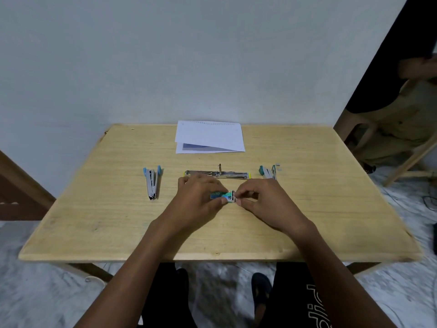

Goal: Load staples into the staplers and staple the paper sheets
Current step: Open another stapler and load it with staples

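Wooden table (94,209), head view.

- Staplers: three, in a row across mid-table. Blue one (152,182) toward the left edge, hinged open. Yellow-tipped one (220,174) at centre, opened out flat. Teal one (268,172) toward the right edge, open.
- Paper sheets (209,136): one loose stack at the middle of the far edge; sheet count unclear.
- Staple box (221,195): one, just nearer than the centre stapler.
- Left hand (198,200) curled round the box, covering most of it.
- Right hand (262,200) pinches the box's right end; contents not visible.
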